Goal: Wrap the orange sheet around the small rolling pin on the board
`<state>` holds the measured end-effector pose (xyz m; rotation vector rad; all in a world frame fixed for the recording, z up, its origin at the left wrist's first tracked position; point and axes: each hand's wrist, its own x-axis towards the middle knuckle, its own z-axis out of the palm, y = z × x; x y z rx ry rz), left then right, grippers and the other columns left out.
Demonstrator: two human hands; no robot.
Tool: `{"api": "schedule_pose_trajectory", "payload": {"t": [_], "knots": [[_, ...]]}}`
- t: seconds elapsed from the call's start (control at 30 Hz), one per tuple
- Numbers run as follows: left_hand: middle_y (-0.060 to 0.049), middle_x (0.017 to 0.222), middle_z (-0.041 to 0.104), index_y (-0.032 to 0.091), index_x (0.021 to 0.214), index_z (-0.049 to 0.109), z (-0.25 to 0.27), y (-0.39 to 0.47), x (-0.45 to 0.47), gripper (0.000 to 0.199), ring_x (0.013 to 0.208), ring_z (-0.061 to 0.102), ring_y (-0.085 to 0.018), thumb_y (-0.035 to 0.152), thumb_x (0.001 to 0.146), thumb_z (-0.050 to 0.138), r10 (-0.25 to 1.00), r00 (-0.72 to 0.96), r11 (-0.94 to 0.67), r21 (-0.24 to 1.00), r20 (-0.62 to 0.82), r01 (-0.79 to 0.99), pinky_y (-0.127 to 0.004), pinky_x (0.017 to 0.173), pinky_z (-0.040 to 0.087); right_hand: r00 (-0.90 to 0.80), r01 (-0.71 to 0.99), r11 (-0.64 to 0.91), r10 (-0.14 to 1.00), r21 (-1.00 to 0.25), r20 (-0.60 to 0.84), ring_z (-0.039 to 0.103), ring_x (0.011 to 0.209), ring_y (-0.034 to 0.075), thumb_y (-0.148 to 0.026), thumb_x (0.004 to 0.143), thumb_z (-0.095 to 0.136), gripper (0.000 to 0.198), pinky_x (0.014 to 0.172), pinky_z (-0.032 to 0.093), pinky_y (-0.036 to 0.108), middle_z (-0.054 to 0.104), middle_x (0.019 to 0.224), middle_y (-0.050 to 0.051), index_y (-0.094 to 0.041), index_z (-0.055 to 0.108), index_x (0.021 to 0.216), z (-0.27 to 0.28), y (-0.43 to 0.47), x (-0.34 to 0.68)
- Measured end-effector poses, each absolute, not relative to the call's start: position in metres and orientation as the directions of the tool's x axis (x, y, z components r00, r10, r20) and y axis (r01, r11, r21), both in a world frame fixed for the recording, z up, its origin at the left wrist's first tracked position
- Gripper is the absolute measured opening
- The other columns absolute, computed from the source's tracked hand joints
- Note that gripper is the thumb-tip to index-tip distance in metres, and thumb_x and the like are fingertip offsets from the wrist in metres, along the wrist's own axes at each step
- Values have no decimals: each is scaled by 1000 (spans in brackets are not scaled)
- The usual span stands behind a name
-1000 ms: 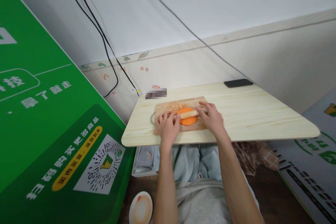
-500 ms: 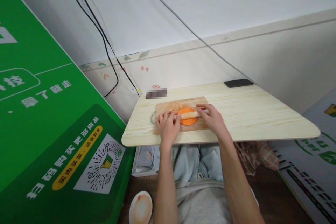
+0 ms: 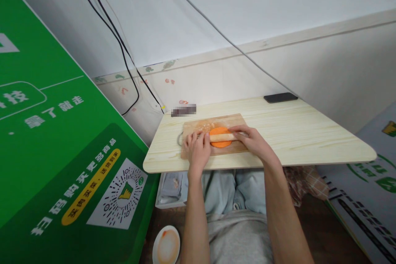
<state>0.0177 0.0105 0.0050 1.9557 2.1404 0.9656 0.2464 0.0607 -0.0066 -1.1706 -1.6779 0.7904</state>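
A pale wooden rolling pin (image 3: 221, 137) lies across a flat round of orange dough (image 3: 221, 144). Its left end is under the fingers of my left hand (image 3: 198, 148), which are closed over it. My right hand (image 3: 251, 140) grips the other end, covering its tip. Beneath the dough is a wooden cutting board (image 3: 198, 126), dusted with pale flour or dough residue, with a metal ring handle (image 3: 180, 138) at its left edge.
The board rests on a light wood table (image 3: 297, 132). A black phone (image 3: 280, 97) lies near the wall, and a blurred dark object (image 3: 183, 110) sits at the back left. A stained white bowl (image 3: 166, 245) stands below left, beside a green panel (image 3: 102, 152).
My right hand has shifted slightly toward me and right, its forearm swinging outward. The rolling pin now lies more level across the dough. My left hand stays nearly in place.
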Motion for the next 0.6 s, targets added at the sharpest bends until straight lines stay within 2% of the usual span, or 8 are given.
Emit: {"api": "schedule_pose_trajectory", "payload": {"t": [0.13, 0.4, 0.6], "knots": [[-6, 137, 81, 30, 118, 83, 5, 12, 16, 38, 131, 62, -31, 32, 116, 46, 915, -187, -41, 544, 358, 838, -51, 121, 41, -181, 358, 328, 943, -874, 280, 78, 122, 31, -28, 92, 69, 25, 118, 55, 48, 87, 122, 9, -25, 89, 107, 3, 54, 250], [-11, 127, 83, 24, 111, 84, 0, 17, 13, 37, 132, 65, -31, 20, 110, 47, 895, -215, -92, 633, 392, 769, -52, 123, 44, -208, 403, 290, 953, -868, 222, 72, 138, 34, -30, 94, 70, 26, 126, 49, 50, 85, 130, 9, -24, 91, 110, 11, 47, 256], [-13, 121, 83, 20, 108, 84, -4, 22, 7, 38, 135, 67, -29, 15, 105, 46, 883, -220, -155, 699, 416, 699, -46, 124, 49, -256, 375, 299, 943, -878, 212, 64, 150, 37, -29, 92, 75, 27, 129, 46, 53, 84, 133, 10, -24, 92, 113, 18, 42, 260]]}}
